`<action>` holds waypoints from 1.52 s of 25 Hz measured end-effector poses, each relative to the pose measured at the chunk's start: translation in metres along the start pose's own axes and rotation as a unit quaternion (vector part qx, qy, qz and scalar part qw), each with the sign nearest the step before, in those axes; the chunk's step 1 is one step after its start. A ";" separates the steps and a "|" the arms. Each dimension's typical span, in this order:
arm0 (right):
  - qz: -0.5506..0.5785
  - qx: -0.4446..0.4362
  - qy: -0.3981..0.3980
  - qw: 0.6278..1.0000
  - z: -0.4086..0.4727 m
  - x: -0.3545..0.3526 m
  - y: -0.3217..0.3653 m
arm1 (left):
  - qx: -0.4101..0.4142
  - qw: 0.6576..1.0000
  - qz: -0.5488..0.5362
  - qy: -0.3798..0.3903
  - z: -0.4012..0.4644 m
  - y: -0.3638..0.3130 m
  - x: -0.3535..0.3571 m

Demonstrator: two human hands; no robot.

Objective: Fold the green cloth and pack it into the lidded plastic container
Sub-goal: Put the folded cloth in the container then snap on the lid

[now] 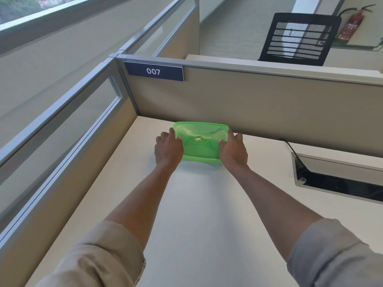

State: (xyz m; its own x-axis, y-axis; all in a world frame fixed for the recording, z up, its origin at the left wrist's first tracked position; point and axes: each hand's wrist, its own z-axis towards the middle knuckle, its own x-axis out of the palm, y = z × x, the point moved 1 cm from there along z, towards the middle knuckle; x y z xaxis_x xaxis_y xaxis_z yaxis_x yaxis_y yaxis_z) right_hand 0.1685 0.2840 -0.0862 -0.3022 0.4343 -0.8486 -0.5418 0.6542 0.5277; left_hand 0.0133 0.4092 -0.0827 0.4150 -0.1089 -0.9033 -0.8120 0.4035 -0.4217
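Note:
A translucent green plastic container [200,141] with its lid on sits on the pale desk [199,214], close to the back partition. A small round logo marks the middle of the lid. My left hand [168,149] grips the container's left end, thumb on the lid. My right hand [234,151] grips its right end the same way. The green cloth is not separately visible; whether it lies inside the container I cannot tell.
Beige cubicle partitions [248,112] close the desk at the back and left, with a "007" sign [153,71]. A cable hatch [335,179] stands open in the desk at right, a black cable running into it. A black mesh chair [298,38] stands beyond the partition.

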 end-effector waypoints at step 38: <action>-0.121 -0.014 0.067 0.990 0.000 -0.002 0.005 | 0.061 0.986 0.129 0.080 0.009 0.015 -0.007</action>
State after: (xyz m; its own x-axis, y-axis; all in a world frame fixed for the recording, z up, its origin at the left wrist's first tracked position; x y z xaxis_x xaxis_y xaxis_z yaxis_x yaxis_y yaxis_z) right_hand 0.1662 0.2860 -0.0824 -0.2610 0.1793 -0.9485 -0.6314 0.7116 0.3083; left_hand 0.0020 0.4240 -0.0823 0.1228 -0.1252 -0.9845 -0.8225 0.5423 -0.1715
